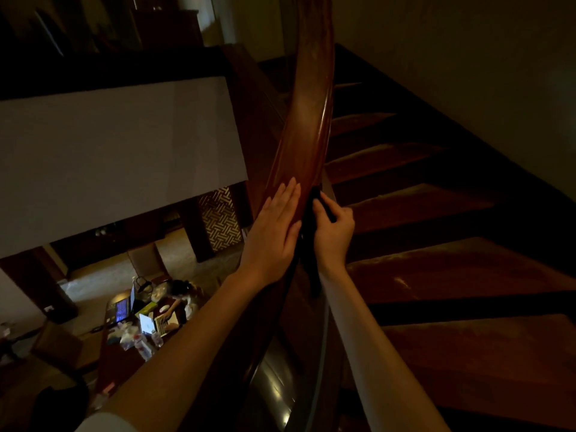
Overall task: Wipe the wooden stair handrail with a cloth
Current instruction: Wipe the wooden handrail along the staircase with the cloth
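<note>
A dark cloth (308, 219) is gripped by the right hand (332, 232) against the rail's (307, 120) right edge, steadied by the flat left hand (274, 229); loosened fingers could drop it downstairs.

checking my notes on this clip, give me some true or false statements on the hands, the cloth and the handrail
1. The left hand lies flat, fingers straight, on the wooden handrail. True.
2. The right hand has the dark cloth in its grip at the handrail's right side. True.
3. Both hands hold the dark cloth. False: only the right hand does.
4. The dark cloth is spread flat over the handrail's top. False: it is bunched at the right edge, one end hanging down.
5. Nothing is lit downstairs. False: an open laptop glows there.
</note>
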A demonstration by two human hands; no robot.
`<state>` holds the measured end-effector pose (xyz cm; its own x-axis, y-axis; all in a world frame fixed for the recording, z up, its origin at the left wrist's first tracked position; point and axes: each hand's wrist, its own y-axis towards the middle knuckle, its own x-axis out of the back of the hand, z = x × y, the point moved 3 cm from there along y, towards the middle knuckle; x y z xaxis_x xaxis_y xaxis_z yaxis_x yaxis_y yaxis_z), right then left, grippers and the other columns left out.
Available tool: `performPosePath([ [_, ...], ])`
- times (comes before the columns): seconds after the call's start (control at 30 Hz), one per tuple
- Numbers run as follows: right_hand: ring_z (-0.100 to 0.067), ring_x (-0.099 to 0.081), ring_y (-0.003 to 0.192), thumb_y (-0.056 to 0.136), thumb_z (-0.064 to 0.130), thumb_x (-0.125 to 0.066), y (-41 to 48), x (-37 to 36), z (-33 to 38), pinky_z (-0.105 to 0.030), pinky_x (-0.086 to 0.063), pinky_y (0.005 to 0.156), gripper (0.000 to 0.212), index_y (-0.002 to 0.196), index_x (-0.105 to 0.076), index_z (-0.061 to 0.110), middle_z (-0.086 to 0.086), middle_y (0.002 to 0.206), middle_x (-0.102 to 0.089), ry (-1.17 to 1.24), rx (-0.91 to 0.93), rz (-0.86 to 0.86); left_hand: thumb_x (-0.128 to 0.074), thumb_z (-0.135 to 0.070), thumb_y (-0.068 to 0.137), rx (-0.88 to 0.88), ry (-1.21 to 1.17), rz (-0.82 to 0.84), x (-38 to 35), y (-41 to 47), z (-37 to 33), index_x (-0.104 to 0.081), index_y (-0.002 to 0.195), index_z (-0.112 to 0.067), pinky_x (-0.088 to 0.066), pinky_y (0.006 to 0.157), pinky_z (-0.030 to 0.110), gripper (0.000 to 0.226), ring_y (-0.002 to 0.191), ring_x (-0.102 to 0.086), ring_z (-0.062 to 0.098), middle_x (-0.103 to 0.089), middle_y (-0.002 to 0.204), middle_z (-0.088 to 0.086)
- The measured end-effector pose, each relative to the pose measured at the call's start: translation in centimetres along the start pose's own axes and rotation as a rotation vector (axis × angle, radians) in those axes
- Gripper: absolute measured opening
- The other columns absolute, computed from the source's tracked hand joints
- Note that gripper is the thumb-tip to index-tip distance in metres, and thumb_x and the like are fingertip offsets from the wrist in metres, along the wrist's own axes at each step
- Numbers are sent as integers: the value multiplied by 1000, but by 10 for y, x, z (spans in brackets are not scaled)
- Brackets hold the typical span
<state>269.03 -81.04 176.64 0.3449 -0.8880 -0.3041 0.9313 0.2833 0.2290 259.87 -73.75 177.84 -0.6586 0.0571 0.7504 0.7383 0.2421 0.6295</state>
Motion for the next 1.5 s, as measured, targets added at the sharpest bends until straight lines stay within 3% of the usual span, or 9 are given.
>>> performPosePath([
  [0.37, 10, -56, 89, 98, 17, -57, 23, -17, 4, -4, -47, 71, 27, 124, -63, 15, 7, 108, -47, 163, 42, -48, -28, -34, 100, 2, -15, -31, 0, 0, 1, -12, 154, -21, 3, 120, 19, 57, 148, 1, 1, -5, 162, -9],
  [0.6, -3, -55, 103, 94, 16, -60, -47, -3, -44, -13, -47, 89, 30, 111, -64, 40, 3, 113, -49, 97, 185, -37, -29, -30, 103, 83, -155, -127, 2, -3, 0, -16, 152, -25, -12, 122, 27, 51, 147, -6, -4, -10, 159, -16],
  [0.8, -14, -51, 115, 98, 16, -56, 20, -20, -2, -22, -46, 98, 25, 118, -61, 31, 5, 118, -46, 22, 294, -68, -33, -20, 105, 248, -118, -202, 2, -9, 0, -17, 153, -18, -29, 118, 42, 51, 148, -6, 2, -8, 160, -11],
  [0.87, -19, -51, 115, 97, 15, -58, 23, -16, 4, -33, -46, 100, 28, 122, -60, 27, 1, 120, -46, -95, 435, -63, -33, -19, 105, 253, -124, -206, 3, -8, -1, -16, 153, -19, -28, 119, 39, 51, 148, -5, 1, -8, 160, -10],
  [0.97, -21, -49, 111, 94, 16, -60, -1, -3, -3, -29, -46, 92, 31, 125, -63, 21, -3, 122, -49, -399, 869, 51, -33, -20, 104, 297, -130, -228, 2, -12, 1, -15, 152, -19, -28, 119, 32, 52, 148, -7, 2, -8, 160, -11],
  [1.1, -25, -44, 109, 93, 23, -59, 7, -11, 21, -28, -43, 82, 26, 116, -72, 21, -7, 121, -57, -777, 1148, 195, -37, -18, 102, 379, -113, -238, 3, -15, 2, -18, 154, -14, -35, 114, 31, 55, 148, -16, 10, -12, 162, -3],
  [1.3, -28, -45, 124, 94, 21, -63, 47, -58, 79, -31, -31, 94, 24, 115, -72, 25, -1, 126, -60, -1038, 890, 209, -34, -25, 105, 439, -126, -212, 4, -18, 0, -12, 155, -12, -31, 117, 36, 56, 147, -4, 8, -9, 163, 1],
  [1.43, -23, -50, 117, 93, 21, -65, -4, -35, 52, -31, -28, 86, 22, 111, -73, 28, 3, 122, -62, -1090, 1102, 493, -34, -37, 103, 500, -189, -184, 0, -32, 6, -2, 156, -15, -26, 120, 38, 65, 144, 6, 5, -3, 164, 0],
  [1.5, -23, -50, 116, 93, 21, -64, -1, -22, 54, -33, -34, 89, 22, 112, -72, 30, 4, 123, -62, -1096, 1041, 467, -35, -47, 100, 469, -140, -133, -2, -40, 8, 9, 154, -15, -18, 122, 35, 77, 149, 3, 13, 3, 164, 3],
])
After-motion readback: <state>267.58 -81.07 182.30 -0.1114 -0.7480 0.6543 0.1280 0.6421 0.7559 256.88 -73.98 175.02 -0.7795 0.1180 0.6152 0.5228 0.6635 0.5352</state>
